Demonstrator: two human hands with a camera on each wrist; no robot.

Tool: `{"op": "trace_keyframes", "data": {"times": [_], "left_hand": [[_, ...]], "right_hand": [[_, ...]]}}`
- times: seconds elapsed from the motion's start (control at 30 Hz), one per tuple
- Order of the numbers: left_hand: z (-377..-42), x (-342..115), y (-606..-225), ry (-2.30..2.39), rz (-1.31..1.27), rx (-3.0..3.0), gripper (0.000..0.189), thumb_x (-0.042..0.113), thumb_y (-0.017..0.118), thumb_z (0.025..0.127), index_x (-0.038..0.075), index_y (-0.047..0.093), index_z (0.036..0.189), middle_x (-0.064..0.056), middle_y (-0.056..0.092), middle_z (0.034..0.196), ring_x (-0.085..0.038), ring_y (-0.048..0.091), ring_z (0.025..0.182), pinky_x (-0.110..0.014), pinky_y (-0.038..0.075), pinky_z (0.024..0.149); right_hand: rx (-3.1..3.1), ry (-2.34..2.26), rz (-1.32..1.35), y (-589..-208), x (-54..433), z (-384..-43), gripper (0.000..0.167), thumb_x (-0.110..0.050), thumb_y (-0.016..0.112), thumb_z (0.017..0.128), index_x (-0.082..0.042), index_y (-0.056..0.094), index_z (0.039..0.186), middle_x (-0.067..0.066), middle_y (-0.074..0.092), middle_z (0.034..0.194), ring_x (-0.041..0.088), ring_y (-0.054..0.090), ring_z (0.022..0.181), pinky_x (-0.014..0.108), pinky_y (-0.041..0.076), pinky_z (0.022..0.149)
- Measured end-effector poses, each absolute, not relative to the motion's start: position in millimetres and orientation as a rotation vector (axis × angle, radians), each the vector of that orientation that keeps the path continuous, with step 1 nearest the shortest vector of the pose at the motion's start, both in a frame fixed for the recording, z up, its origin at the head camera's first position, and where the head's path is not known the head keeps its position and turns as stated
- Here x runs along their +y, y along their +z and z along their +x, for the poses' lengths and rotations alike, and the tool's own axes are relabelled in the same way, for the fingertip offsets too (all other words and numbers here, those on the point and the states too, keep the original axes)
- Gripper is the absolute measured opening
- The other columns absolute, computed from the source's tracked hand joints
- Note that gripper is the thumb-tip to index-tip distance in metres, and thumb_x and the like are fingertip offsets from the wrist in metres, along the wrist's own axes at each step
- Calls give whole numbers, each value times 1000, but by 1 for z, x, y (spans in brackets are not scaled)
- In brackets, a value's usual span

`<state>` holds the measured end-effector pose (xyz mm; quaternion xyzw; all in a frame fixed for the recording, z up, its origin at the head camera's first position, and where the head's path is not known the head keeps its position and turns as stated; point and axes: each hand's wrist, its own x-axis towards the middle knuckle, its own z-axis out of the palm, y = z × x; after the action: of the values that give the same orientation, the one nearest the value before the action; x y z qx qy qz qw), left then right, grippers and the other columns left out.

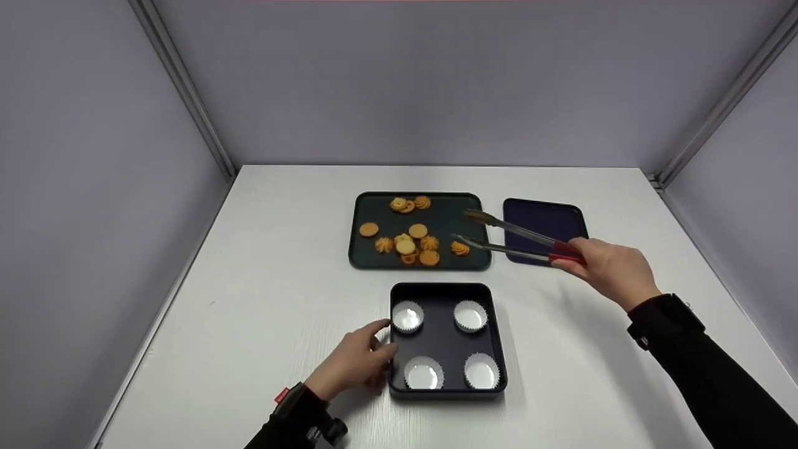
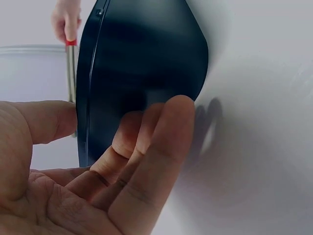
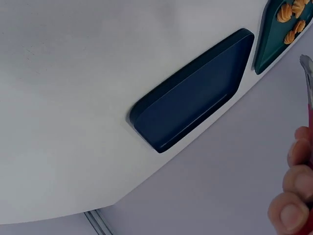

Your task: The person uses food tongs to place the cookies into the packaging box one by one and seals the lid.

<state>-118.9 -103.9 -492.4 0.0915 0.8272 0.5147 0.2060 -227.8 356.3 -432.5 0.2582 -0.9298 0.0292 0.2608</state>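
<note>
My left hand (image 1: 356,357) holds the left side of a dark square baking pan (image 1: 444,340), with the thumb at its rim and the bent fingers against the outer wall (image 2: 142,63). Several white paper cups (image 1: 471,316) stand in the pan's corners. My right hand (image 1: 614,269) grips metal tongs (image 1: 520,232) by their red handles. The tong arms stand apart above the right part of a dark green tray (image 1: 360,209), nothing between them. On that tray lie round flat cookies (image 1: 368,229) and swirled cookies (image 1: 429,242); one swirled cookie (image 1: 459,248) is below the tong tips.
A dark blue tray (image 1: 542,218) stands right of the green tray, partly covered by the tongs and right hand in the head view. Everything is on a white table (image 1: 280,262) with grey panels (image 1: 430,87) at its back and sides.
</note>
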Motion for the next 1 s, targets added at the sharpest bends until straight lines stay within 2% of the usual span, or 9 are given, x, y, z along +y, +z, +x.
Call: {"op": "trace_keyframes", "data": {"times": [0.07, 0.53, 0.7, 0.83, 1.0], "left_hand": [[-119, -104, -492, 1422, 257, 2321, 65, 28, 63, 101, 0, 38, 155, -3, 68, 80, -15, 62, 53, -31, 54, 52], [-118, -104, -493, 1418, 262, 2332, 65, 28, 62, 102, -1, 39, 155, -2, 64, 79, -14, 61, 54, -30, 54, 50], [-118, -104, -493, 1416, 263, 2336, 65, 28, 63, 102, -1, 39, 155, -2, 65, 79, -15, 60, 54, -29, 52, 50], [-117, -104, -493, 1417, 255, 2338, 65, 28, 63, 102, 0, 39, 155, -3, 65, 80, -15, 61, 54, -30, 53, 50], [-118, -103, -493, 1396, 249, 2363, 65, 30, 64, 101, 1, 40, 155, -3, 64, 80, -14, 59, 53, -31, 53, 52]], "right_hand": [[-2519, 76, 717, -436, 356, -227, 48, -55, 73, 88, -10, 58, 86, 0, 53, 64, 17, 45, 48, 36, 36, 41], [-2580, 37, 728, -446, 347, -227, 49, -51, 79, 84, -11, 52, 77, -3, 43, 59, 14, 35, 47, 32, 31, 42], [-2558, 27, 745, -445, 343, -228, 47, -41, 86, 78, -11, 50, 77, -4, 42, 59, 15, 35, 46, 33, 31, 41], [-2560, 11, 757, -445, 343, -227, 47, -43, 84, 79, -11, 50, 77, -4, 42, 58, 14, 36, 45, 33, 31, 40], [-2593, 0, 768, -442, 342, -227, 46, -46, 82, 81, -10, 52, 78, -1, 49, 60, 18, 44, 45, 38, 37, 40]]}}
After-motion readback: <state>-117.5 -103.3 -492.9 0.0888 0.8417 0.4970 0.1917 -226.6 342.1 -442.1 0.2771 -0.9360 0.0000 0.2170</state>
